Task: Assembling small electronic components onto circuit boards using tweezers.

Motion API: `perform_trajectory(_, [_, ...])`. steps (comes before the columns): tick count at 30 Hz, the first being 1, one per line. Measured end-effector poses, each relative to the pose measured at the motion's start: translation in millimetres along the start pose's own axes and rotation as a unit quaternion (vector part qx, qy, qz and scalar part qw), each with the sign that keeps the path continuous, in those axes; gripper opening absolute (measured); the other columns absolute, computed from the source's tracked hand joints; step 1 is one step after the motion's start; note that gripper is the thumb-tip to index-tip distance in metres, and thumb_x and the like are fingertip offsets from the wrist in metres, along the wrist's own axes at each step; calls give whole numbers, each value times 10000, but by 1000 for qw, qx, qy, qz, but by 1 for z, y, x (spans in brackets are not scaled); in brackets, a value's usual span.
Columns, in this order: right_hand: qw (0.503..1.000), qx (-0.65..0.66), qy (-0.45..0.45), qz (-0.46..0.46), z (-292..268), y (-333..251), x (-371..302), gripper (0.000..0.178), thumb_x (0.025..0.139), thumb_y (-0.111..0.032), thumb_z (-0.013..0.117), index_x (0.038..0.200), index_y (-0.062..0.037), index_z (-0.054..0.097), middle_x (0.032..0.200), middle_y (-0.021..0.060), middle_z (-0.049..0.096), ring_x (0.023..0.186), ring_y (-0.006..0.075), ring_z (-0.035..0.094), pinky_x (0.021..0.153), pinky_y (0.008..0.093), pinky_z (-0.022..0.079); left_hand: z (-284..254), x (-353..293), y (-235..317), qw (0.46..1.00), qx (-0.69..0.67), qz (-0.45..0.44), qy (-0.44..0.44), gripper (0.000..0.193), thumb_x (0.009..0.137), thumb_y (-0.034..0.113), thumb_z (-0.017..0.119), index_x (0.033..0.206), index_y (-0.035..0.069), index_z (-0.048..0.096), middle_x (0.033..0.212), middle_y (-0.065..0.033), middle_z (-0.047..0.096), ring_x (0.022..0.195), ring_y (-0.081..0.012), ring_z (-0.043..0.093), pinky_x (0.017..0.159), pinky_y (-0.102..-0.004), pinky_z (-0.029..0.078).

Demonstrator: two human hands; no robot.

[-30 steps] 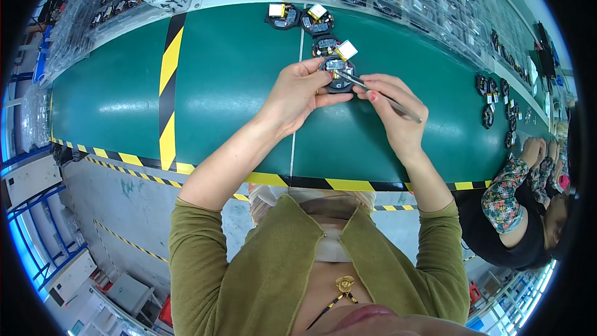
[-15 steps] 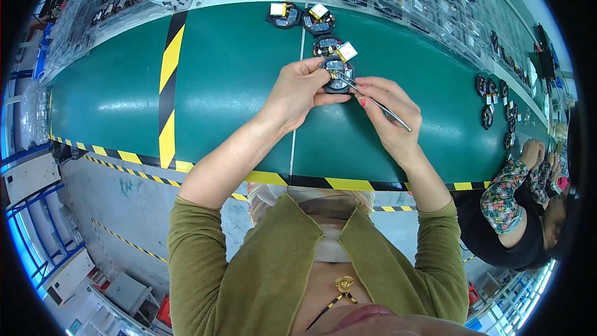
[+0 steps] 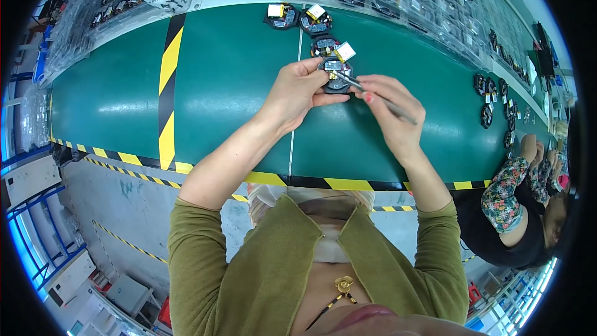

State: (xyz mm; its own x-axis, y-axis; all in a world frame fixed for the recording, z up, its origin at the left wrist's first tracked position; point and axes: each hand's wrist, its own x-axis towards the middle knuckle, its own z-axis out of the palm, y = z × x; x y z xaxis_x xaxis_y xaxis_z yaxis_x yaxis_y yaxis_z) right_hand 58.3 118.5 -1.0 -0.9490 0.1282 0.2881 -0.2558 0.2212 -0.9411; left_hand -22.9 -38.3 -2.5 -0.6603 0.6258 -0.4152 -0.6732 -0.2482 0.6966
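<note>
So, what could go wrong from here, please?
The slim grey metal tool in the right hand might slip and scratch the inside of the open round black device. Its tip is close to the left hand, which it could perhaps poke. The flat white rectangular block lies close to the device's far edge, so a shift of the device might bump it.

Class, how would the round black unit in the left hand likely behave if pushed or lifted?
The unit is probably stiff: its outline looks undistorted in the left hand. Its uncovered components suggest fragility. Lying flat, like the similar units, it would probably slide, not roll.
</note>
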Motion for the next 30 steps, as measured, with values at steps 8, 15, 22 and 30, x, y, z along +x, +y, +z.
perform_trajectory(8, [980,-146,-29,-131,2,-2,1,171,708,61,607,878,42,609,928,153,592,839,224,590,708,271,483,-2,0,-1,1000,-12,7,12,202,855,5,389,1013,-88,474,933,-140,555,812,-200,595,735,-320,541])
perform_trajectory(15, [1000,-10,-6,-9,1,1,1,151,737,52,584,885,43,612,936,147,597,861,221,582,730,278,472,-2,1,-1,1000,-7,7,4,204,857,7,384,1014,-87,474,939,-144,556,814,-203,597,736,-321,541])
perform_trajectory(22, [997,53,-6,59,-1,-2,3,147,774,47,550,911,62,600,929,169,592,855,227,595,728,275,493,-2,-1,0,1000,17,2,-1,214,870,23,380,1036,-85,462,947,-147,557,823,-205,601,730,-317,544])
perform_trajectory(30, [939,245,50,234,-7,-8,10,207,829,-34,519,977,105,556,920,205,582,780,259,618,729,295,517,2,-2,1,999,34,-3,-9,225,874,20,371,1056,-83,454,966,-146,555,823,-197,602,724,-313,547])
